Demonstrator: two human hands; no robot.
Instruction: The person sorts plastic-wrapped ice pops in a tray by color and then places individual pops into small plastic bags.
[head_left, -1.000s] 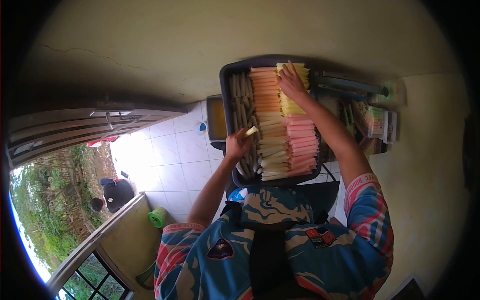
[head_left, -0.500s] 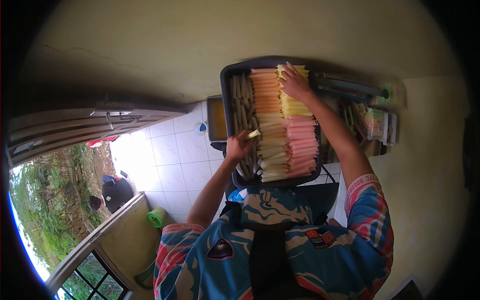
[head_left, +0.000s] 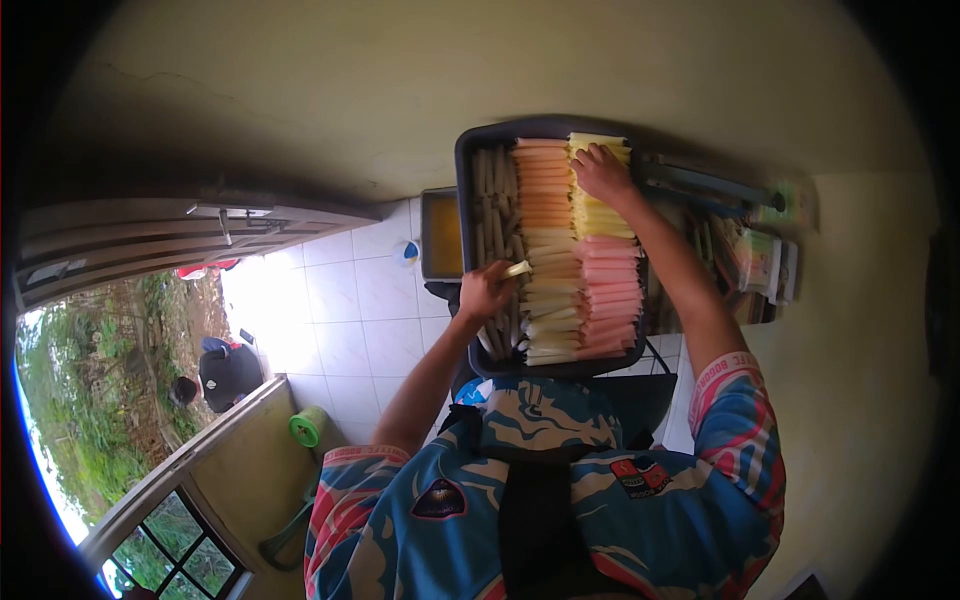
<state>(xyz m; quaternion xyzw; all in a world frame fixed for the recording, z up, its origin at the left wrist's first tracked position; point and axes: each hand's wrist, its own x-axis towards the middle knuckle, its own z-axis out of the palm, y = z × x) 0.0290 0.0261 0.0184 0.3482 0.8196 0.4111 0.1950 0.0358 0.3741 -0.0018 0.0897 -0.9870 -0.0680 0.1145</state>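
Observation:
A dark rectangular tub [head_left: 467, 200] holds rows of slim plastic-wrapped sticks. Orange sticks [head_left: 542, 185] and yellow sticks [head_left: 603, 220] fill the far part, cream sticks [head_left: 553, 300] and pink sticks [head_left: 612, 280] the near part. Greyish-brown sticks [head_left: 488, 235] lie less evenly along the left side. My left hand [head_left: 487, 290], over the tub's left side, is closed on a pale yellow stick [head_left: 516, 270], whose end pokes out to the right. My right hand [head_left: 603, 175] lies on the yellow sticks, fingers slightly bent and apart; their tips touch the row, partly hiding it.
A smaller grey container [head_left: 428, 240] with yellow contents stands left of the tub. Stacked packs [head_left: 757, 265] lie at the right by the wall. A green bin [head_left: 308, 427] is on the tiled floor, left. Through the doorway, a person [head_left: 228, 375] is outside.
My right hand has drawn back slightly across the yellow sticks, its fingers more bent. My left hand keeps its stick. The view has shifted a little, moving the tub rightward in it.

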